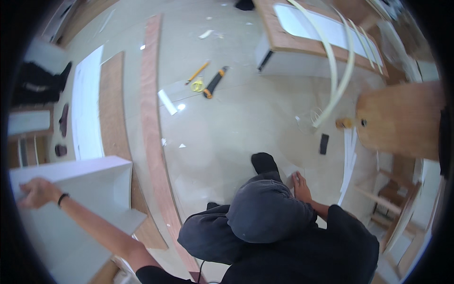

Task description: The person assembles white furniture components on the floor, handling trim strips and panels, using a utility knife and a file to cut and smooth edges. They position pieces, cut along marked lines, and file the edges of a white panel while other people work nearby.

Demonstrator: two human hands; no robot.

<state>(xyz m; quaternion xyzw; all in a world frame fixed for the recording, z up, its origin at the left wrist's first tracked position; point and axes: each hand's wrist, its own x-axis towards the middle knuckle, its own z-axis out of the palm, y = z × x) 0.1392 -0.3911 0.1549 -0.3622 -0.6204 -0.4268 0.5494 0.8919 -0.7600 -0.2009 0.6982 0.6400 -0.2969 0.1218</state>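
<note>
So the left hand [38, 193] is gripping the edge of a white open box [94, 168] at the lower left of the frame, fingers kinda blurry. Right hand [301, 187] is right of lower center with nothing I can see in it, fingers straight, down by the floor [227, 128] near a dark-socked foot [264, 163]. Next to the box there's a brown board [112, 94], then a long reddish plank [151, 94]. Upper middle: yellow pencil [197, 73], yellow scissors [197, 84], black-and-orange tool [215, 83]. Dark flat rectangle [324, 144] sits off to the right.
</note>
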